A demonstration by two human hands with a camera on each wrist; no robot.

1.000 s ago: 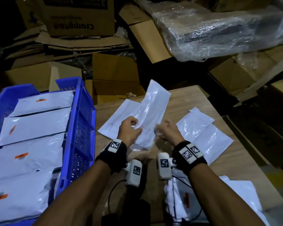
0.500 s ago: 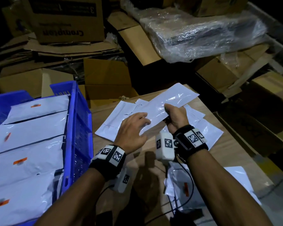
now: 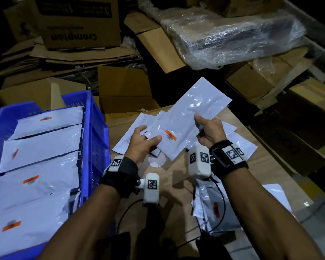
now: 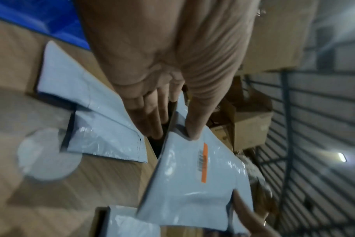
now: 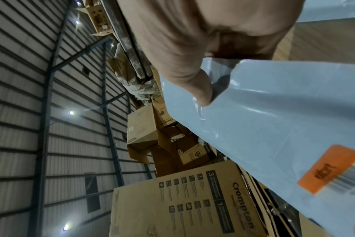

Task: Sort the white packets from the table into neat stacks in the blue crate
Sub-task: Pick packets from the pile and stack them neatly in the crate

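A glossy white packet (image 3: 186, 119) with an orange label hangs slantwise above the wooden table (image 3: 176, 184). My right hand (image 3: 206, 128) grips its right edge, thumb on top, which the right wrist view shows on the packet (image 5: 274, 120). My left hand (image 3: 144, 141) pinches its lower left end (image 4: 192, 176), thumb above and fingers beneath. The blue crate (image 3: 94, 128) stands at the left, holding overlapping rows of white packets (image 3: 41, 147). Loose packets lie under my hands (image 3: 131, 136), to the right (image 3: 246, 147) and near the front (image 3: 208, 203).
Flattened and stacked cardboard boxes (image 3: 79, 21) crowd the space behind the table. A plastic-wrapped bundle (image 3: 233, 34) lies at the back right. The table's right edge (image 3: 281, 184) drops to the floor. A round white sticker (image 3: 156, 162) sits on the tabletop.
The packet has swung from upright to a low slant with its orange label now facing up. My left hand let go of it, then took hold of its lower left end.
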